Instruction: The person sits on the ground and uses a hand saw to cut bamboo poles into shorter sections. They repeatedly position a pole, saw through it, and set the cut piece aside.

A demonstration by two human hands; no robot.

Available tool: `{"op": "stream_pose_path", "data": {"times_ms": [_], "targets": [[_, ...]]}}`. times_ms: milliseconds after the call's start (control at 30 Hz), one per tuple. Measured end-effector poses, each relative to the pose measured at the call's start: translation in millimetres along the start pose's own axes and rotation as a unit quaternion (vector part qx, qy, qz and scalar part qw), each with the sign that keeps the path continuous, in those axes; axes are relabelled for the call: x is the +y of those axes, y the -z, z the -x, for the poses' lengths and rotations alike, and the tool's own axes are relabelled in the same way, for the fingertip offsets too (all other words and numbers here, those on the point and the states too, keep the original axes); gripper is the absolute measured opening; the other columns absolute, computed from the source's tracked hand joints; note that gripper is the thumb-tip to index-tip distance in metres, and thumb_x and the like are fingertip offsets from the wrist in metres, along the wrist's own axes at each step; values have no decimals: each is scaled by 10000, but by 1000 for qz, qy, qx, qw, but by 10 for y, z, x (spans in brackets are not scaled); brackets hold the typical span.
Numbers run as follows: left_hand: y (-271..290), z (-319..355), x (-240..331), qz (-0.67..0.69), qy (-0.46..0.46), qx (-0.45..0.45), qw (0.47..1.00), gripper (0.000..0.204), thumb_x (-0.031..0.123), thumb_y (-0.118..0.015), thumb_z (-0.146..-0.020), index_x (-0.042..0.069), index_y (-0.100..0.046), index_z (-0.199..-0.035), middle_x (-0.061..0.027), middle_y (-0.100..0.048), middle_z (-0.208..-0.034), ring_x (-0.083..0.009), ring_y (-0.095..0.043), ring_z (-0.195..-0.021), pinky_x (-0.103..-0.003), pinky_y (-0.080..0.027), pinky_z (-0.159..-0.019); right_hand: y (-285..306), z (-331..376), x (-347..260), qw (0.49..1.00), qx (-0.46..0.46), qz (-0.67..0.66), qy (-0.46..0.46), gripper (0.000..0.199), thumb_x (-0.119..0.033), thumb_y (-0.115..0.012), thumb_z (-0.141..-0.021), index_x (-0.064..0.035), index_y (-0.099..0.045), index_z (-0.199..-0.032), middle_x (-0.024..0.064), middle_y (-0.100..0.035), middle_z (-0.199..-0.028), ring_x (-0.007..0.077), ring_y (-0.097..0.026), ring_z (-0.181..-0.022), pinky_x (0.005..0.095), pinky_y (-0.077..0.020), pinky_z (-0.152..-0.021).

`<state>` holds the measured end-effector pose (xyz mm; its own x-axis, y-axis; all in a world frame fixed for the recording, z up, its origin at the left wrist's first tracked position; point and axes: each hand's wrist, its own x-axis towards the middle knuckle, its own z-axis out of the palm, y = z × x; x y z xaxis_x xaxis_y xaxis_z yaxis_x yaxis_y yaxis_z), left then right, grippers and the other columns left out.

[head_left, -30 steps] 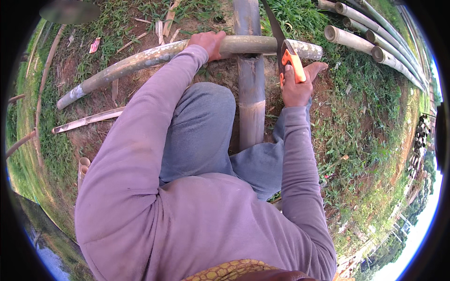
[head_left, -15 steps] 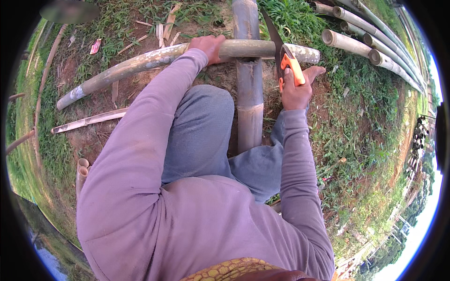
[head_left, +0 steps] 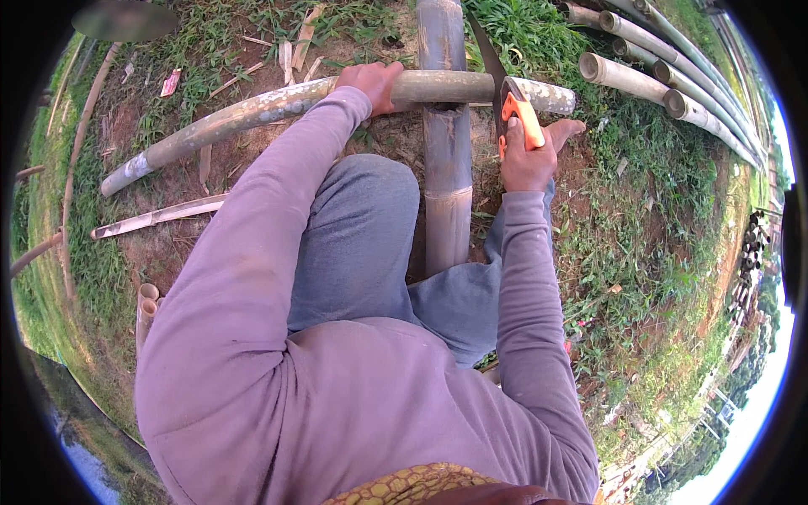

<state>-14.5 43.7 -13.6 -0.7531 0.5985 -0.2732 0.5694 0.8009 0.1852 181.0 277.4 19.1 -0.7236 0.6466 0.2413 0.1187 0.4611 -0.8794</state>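
1. Bamboo pole (head_left: 446,87): mottled and slightly bowed, lying crosswise over the thick grey log (head_left: 448,160), with its longer part to the log's left and a short end to its right.
2. Left hand (head_left: 370,85): on the pole just left of the log, fingers clamped over it.
3. Saw (head_left: 525,118): orange-handled, right of the log, its dark blade crossing the pole near the short end; the depth of any cut cannot be told.
4. Right hand (head_left: 528,162): right of the log, fingers closed around the saw's handle.
5. Split strip (head_left: 160,216): on the ground, well left of the log.
6. Stacked poles (head_left: 623,76): pale and green, well right of the log, on grass (head_left: 648,177).
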Motion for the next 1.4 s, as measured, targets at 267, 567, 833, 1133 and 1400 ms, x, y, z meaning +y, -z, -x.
{"op": "stream_pose_path", "data": {"times_ms": [267, 567, 833, 1133, 1400], "targets": [[-103, 44, -125, 12, 21, -10, 1000, 564, 378, -854, -890, 158, -591, -1338, -140, -741, -1298, -357, -724, -1230, -498, -596, -1013, 1301, 1859, -84, 995, -19, -44, -89, 196, -107, -753, -1035, 49, -692, -1137, 86, -777, -903, 107, -719, -757, 279, -571, -690], [-3, 0, -1, 8, 9, -6, 1000, 591, 377, -854, -872, 170, -583, -1355, -143, -727, -1308, -373, -715, -1230, -505, -583, -1024, 57, 142, 280, 998, -10, -53, -30, 199, -161, -796, -1026, 4, -686, -1033, 32, -711, -764, 81, -613, -658, 293, -516, -610], [-81, 68, -102, 5, 20, 0, 1000, 570, 384, -862, -886, 153, -595, -1334, -154, -746, -1277, -368, -731, -1210, -494, -598, -1010, 1178, 1766, -111, 997, -24, -32, -72, 170, -103, -743, -1035, 46, -699, -1105, 108, -796, -907, 124, -730, -745, 270, -572, -688], [-37, 68, -31, 6, 13, -6, 1000, 578, 421, -856, -884, 157, -590, -1324, -150, -745, -1274, -375, -734, -1196, -510, -600, -995, 291, 508, 5, 999, -26, 32, -31, 240, -209, -793, -1037, 14, -706, -1038, 10, -664, -730, 70, -573, -640, 279, -476, -585], [-90, -8, -160, -5, 20, 0, 1000, 572, 429, -860, -897, 161, -594, -1326, -151, -746, -1283, -363, -735, -1211, -497, -602, -1000, 929, 1516, 113, 999, -9, -14, -50, 183, -114, -770, -1029, 37, -700, -1107, 49, -757, -834, 100, -691, -703, 272, -550, -648]]}}
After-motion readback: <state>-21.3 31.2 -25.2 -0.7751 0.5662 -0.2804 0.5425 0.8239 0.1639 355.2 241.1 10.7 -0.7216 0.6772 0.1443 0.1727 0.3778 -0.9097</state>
